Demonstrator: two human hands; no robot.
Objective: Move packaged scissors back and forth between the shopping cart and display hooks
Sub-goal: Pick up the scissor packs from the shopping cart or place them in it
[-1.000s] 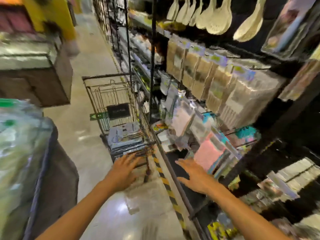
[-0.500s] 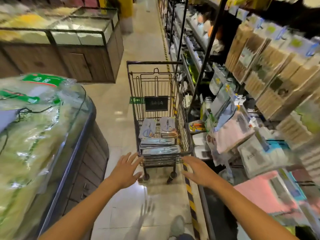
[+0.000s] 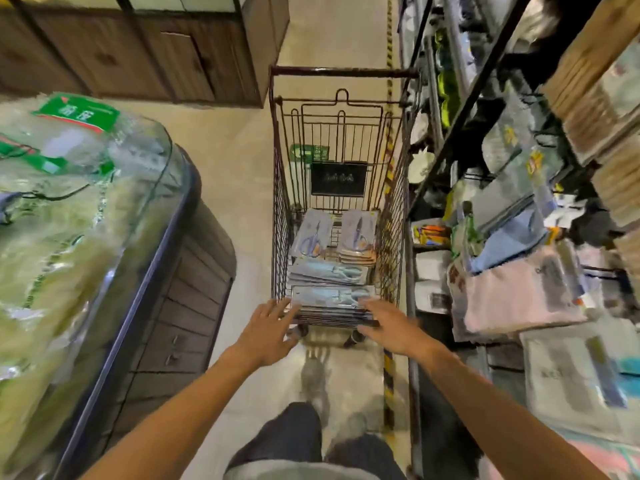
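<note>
A brown wire shopping cart (image 3: 280, 188) stands in the aisle straight ahead of me. Several stacks of packaged scissors (image 3: 332, 271) lie flat on its floor. My left hand (image 3: 268, 332) reaches to the cart's near left corner, fingers spread and holding nothing. On the other side, my right hand (image 3: 391, 325) stretches to the near right corner with straight fingers, empty, at the edge of the nearest stack (image 3: 332, 299). Display racks (image 3: 512, 188) with hanging packages run along the right.
A rounded display counter (image 3: 145, 271) covered with clear plastic and bagged greens fills the left. A wooden cabinet (image 3: 156, 50) stands beyond it. Pink and blue packages (image 3: 519, 292) hang off the right shelving. A yellow-black floor stripe (image 3: 388, 375) runs beside the shelves.
My view has swung down and left from the shelves to the cart. Both hands have moved forward to the cart's near end, still empty.
</note>
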